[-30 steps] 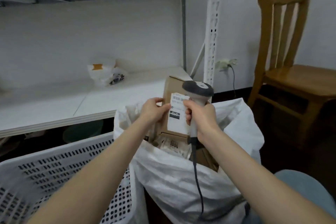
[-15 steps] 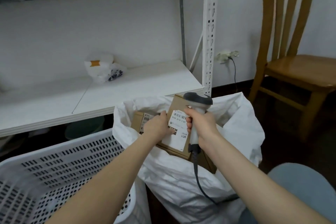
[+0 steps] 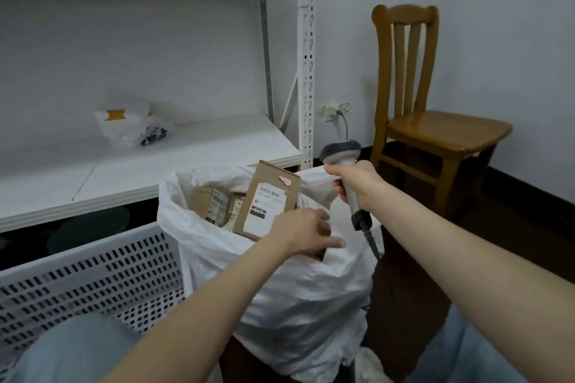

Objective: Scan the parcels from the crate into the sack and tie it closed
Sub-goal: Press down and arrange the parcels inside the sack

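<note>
The brown cardboard parcel [image 3: 267,199], with a white printed label and a small red sticker, stands tilted in the mouth of the white sack [image 3: 295,289] among smaller boxes. The left hand [image 3: 306,232], fingers loosely spread, lies over the parcel's lower right corner. The right hand [image 3: 354,183] grips the barcode scanner [image 3: 340,152] at the sack's right rim. Half a second ago the scanner was at the label; now the hands are apart.
</note>
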A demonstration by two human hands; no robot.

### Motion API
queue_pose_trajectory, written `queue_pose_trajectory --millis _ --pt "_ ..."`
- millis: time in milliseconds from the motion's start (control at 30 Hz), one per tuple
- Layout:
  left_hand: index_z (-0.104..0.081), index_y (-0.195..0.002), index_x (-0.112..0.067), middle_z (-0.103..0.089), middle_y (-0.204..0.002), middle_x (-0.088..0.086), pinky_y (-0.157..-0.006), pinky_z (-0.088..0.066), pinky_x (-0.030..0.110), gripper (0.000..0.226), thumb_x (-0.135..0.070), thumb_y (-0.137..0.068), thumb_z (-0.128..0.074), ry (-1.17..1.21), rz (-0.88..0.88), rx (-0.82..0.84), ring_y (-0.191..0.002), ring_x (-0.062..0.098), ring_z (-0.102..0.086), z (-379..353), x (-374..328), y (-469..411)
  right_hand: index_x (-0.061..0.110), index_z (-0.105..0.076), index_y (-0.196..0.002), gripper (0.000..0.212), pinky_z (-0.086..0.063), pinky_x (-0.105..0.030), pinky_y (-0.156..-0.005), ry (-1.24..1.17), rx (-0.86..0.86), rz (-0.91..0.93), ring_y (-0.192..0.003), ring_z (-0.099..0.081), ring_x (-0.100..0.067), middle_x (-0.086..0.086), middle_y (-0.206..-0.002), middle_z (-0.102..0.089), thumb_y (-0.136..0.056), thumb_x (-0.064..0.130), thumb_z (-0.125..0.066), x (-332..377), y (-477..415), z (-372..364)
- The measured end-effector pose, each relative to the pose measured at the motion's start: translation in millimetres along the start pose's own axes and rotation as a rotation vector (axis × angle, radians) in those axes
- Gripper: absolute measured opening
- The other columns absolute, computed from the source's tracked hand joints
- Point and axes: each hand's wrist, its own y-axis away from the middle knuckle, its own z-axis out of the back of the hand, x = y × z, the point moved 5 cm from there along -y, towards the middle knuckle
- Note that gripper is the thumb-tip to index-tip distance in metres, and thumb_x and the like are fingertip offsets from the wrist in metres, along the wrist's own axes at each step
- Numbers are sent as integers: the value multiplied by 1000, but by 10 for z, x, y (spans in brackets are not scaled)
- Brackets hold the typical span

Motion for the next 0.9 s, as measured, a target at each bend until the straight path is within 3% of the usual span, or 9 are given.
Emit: queue_pose_trajectory --millis 100,167,300,467,600,667,733,800,900 --pt "-21 -149 -18 -44 -141 15 -88 -46 42 97 -70 -76 -60 -175 36 105 -115 33 -54 -416 -410 -21 4 -58 -103 30 -44 -23 -48 64 -40 10 -53 -52 -14 -9 -67 -60 -84 22 -73 27 -119 211" --pt "-16 -149 -12 -34 -143 22 -83 -46 41 89 -49 -84 -65 -311 94 126 -113 36 -53 -636 -601 -40 5 -60 -100 29 -46 -23 -50 79 -64 4 -54 -54 -14 -8 -67 -62 -84 24 -74 4 -227 321" --pt "-55 -118 -5 -57 -117 15 -54 -34 30 26 -6 -92 -51 -377 16 -1 -97 32 -62 -506 -631 -275 7 -59 -87 23 -48 -25 -54 79 -98 0 -52 -55 -13 -6 -64 -62 -83 24 -74 8 -448 542" --pt "-63 -87 -13 -62 -91 4 -65 -40 32 22 -34 -91 -56 123 218 -417 -89 27 -58 777 -180 -573 0 -64 -93 25 -43 -28 -49 0 -91 31 -50 -52 -17 -8 -60 -59 -82 20 -74 147 -760 718" --pt "-46 -62 -16 -47 -65 -1 -60 -34 30 36 -38 -87 -60 -9 141 -61 -70 23 -47 755 -193 -719 3 -64 -106 34 -45 -27 -50 0 -41 12 -48 -54 -15 -7 -59 -62 -79 21 -75 256 -968 714" --pt "-45 -58 -17 -45 -59 -2 -58 -35 29 41 -41 -86 -64 148 144 159 -63 20 -46 696 -94 -822 4 -64 -104 32 -46 -27 -51 50 -28 19 -50 -55 -15 -6 -62 -63 -80 23 -74 392 -1079 727" --pt "-61 -71 -20 -56 -65 -4 -57 -43 26 29 -42 -90 -63 406 182 321 -63 15 -53 793 -24 -920 5 -63 -102 28 -46 -26 -52 117 -16 43 -54 -55 -14 -6 -67 -63 -83 23 -73 583 -1209 730" --pt "-67 -92 -15 -66 -81 -4 -63 -51 23 26 -39 -94 -57 521 215 314 -73 12 -61 962 149 -1112 4 -61 -103 25 -44 -25 -51 215 12 69 -55 -54 -14 -7 -70 -61 -85 19 -71 776 -1365 698" --pt "-67 -101 -10 -70 -94 3 -70 -50 25 23 -29 -97 -55 384 236 79 -84 14 -62 1205 642 -1531 4 -58 -105 25 -43 -23 -49 413 48 78 -56 -54 -14 -8 -73 -60 -85 13 -69 973 -1657 565"
